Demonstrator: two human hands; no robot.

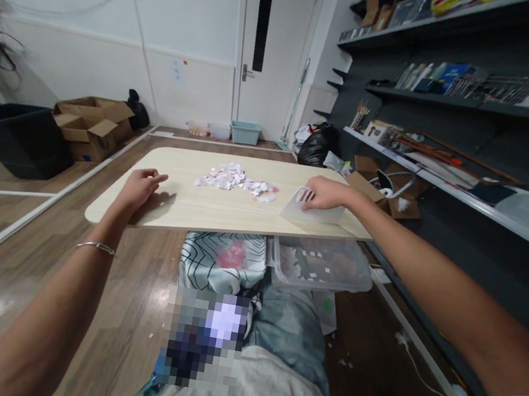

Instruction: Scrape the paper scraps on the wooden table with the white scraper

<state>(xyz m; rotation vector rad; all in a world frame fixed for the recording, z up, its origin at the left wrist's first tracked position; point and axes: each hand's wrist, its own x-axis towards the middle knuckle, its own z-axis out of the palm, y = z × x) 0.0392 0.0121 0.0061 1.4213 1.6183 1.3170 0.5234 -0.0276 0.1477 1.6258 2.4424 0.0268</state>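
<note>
Head view: I've got my right hand [326, 195] gripping a white slotted plate [317, 215], just right of the sideways-stretching paper scraps [227, 177]; left hand [141, 188], left of them, loosely half-spread, seemingly bare.

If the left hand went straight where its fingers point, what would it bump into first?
Probably the paper scraps on the table, though the left hand seems slightly raised; depth is unclear, so it might pass over them.
</note>
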